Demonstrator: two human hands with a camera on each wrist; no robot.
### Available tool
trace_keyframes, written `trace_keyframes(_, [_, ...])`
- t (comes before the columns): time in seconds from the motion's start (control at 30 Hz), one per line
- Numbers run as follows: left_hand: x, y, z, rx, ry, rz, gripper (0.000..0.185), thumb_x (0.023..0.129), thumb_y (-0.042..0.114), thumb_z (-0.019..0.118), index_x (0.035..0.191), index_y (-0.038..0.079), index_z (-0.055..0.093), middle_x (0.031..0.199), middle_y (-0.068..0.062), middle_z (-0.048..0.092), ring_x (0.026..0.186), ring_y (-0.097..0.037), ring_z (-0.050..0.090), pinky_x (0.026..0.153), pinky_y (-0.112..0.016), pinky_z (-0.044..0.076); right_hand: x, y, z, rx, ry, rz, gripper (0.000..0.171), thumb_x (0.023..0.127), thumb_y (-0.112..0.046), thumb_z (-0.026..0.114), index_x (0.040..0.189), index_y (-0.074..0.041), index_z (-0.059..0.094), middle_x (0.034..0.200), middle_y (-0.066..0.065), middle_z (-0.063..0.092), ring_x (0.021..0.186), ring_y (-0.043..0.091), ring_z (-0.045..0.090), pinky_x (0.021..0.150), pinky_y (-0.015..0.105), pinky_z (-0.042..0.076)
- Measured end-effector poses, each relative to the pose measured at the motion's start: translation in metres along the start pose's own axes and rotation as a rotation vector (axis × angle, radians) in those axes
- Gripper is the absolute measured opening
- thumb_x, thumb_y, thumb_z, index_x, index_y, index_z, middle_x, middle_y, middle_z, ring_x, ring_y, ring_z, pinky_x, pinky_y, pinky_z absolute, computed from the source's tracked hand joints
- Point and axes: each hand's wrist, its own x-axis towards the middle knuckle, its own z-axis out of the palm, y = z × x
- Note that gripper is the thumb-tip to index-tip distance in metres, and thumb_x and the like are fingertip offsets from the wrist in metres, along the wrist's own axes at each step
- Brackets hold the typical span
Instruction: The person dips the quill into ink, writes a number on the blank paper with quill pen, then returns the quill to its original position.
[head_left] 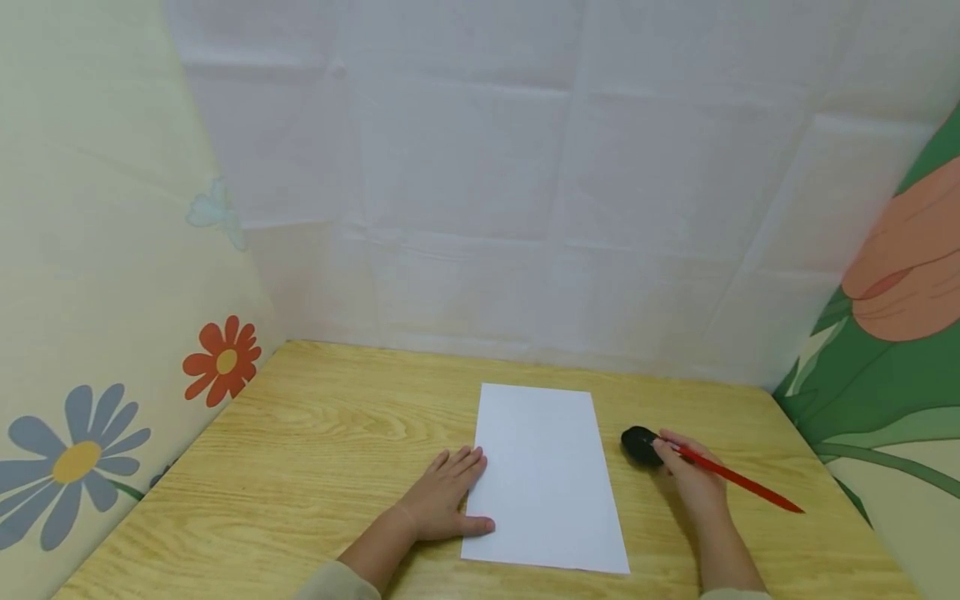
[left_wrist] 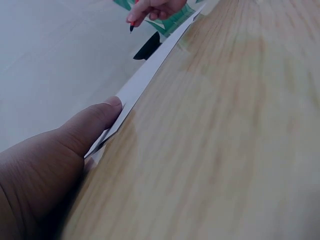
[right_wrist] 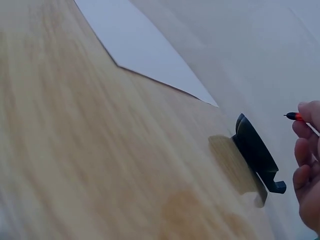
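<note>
A blank white sheet of paper (head_left: 542,479) lies lengthwise on the wooden table. My left hand (head_left: 450,496) rests at its left edge with fingers extended. The thumb (left_wrist: 102,117) lies on the sheet's near left part. To the right of the paper, my right hand (head_left: 693,475) pinches a red pen (head_left: 738,479) near its black tip, which points left and is raised above the table in both wrist views. Just left of those fingers is a small black object (head_left: 637,446), oval from above; the right wrist view shows a short hooked end on it.
The wood-grain table (head_left: 337,425) meets a creased white sheet (head_left: 555,183) hanging behind it. Flower-printed cloth (head_left: 112,292) covers the left side, and a cloth with large green leaves (head_left: 885,367) covers the right.
</note>
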Motion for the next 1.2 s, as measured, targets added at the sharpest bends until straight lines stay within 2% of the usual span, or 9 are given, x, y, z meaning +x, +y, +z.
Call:
trace_keyframes(0.2, [-0.001,0.002,0.000,0.002,0.001,0.002,0.095,0.085,0.065,0.060,0.152,0.003,0.033,0.161,-0.012,0.029,0.151,-0.031,0.022,0.123,-0.055,0.014,0.007,0.005,-0.001,-0.004,0.006,-0.045,0.028,0.084,-0.022,0.078,0.106,-0.005,0.073,0.074,-0.028,0.063,0.075,-0.005,0.056,0.065,0.013,0.048])
trace_keyframes(0.37, [-0.001,0.002,0.000,0.009,0.005,0.001,0.095,0.085,0.065,0.060,0.152,0.003,0.033,0.161,-0.011,0.029,0.151,-0.031,0.023,0.123,-0.055,0.015,0.014,0.010,-0.004,-0.074,-0.029,-0.060,0.019,0.085,-0.023,0.077,0.098,-0.010,0.074,0.072,-0.029,0.061,0.075,-0.005,0.053,0.067,0.014,0.045])
trace_keyframes(0.67, [0.001,-0.001,0.003,0.025,0.003,-0.008,0.096,0.085,0.067,0.059,0.152,0.004,0.032,0.162,-0.010,0.028,0.151,-0.030,0.021,0.124,-0.053,0.014,0.020,0.015,-0.003,-0.212,-0.058,-0.058,0.037,0.084,-0.028,0.078,0.109,-0.001,0.070,0.074,-0.033,0.057,0.081,-0.006,0.053,0.074,0.012,0.042])
trace_keyframes(0.73, [0.001,-0.001,0.003,0.021,0.002,-0.008,0.096,0.085,0.066,0.059,0.152,0.004,0.032,0.162,-0.010,0.027,0.151,-0.030,0.021,0.124,-0.053,0.013,0.021,0.016,-0.003,-0.248,-0.070,-0.058,0.038,0.084,-0.030,0.078,0.109,-0.002,0.070,0.079,-0.029,0.060,0.091,0.000,0.055,0.080,0.016,0.042])
trace_keyframes(0.8, [0.001,-0.002,0.003,0.019,0.001,-0.009,0.096,0.085,0.066,0.059,0.152,0.004,0.032,0.162,-0.010,0.027,0.152,-0.030,0.021,0.124,-0.053,0.013,0.022,0.016,-0.003,-0.279,-0.091,-0.065,0.039,0.085,-0.031,0.077,0.110,-0.001,0.070,0.092,-0.014,0.069,0.107,0.013,0.058,0.093,0.024,0.042])
trace_keyframes(0.87, [0.001,-0.002,0.003,0.021,0.002,-0.007,0.095,0.085,0.066,0.059,0.152,0.004,0.032,0.162,-0.010,0.028,0.151,-0.030,0.021,0.124,-0.053,0.013,0.023,0.017,-0.003,-0.309,-0.118,-0.075,0.041,0.086,-0.031,0.075,0.111,0.000,0.068,0.108,0.005,0.071,0.124,0.028,0.053,0.106,0.037,0.039])
trace_keyframes(0.97, [0.001,-0.002,0.003,0.028,0.006,-0.002,0.095,0.085,0.066,0.059,0.152,0.003,0.033,0.161,-0.010,0.028,0.151,-0.030,0.022,0.123,-0.054,0.015,0.023,0.016,-0.003,-0.339,-0.157,-0.092,0.042,0.088,-0.030,0.072,0.113,0.003,0.066,0.127,0.025,0.061,0.137,0.041,0.041,0.116,0.052,0.029])
trace_keyframes(1.0, [0.001,-0.001,0.002,0.028,0.007,-0.001,0.095,0.085,0.066,0.059,0.152,0.003,0.033,0.161,-0.010,0.029,0.151,-0.031,0.022,0.123,-0.054,0.015,0.023,0.016,-0.003,-0.350,-0.166,-0.094,0.042,0.089,-0.030,0.071,0.113,0.003,0.066,0.129,0.027,0.060,0.139,0.043,0.038,0.117,0.054,0.026])
trace_keyframes(1.2, [0.000,0.000,0.001,0.023,0.003,-0.002,0.096,0.085,0.066,0.059,0.152,0.003,0.033,0.161,-0.011,0.028,0.151,-0.031,0.022,0.123,-0.054,0.014,0.021,0.015,-0.001,-0.402,-0.179,-0.098,0.039,0.089,-0.034,0.071,0.108,0.000,0.068,0.118,0.021,0.066,0.124,0.039,0.052,0.105,0.051,0.038])
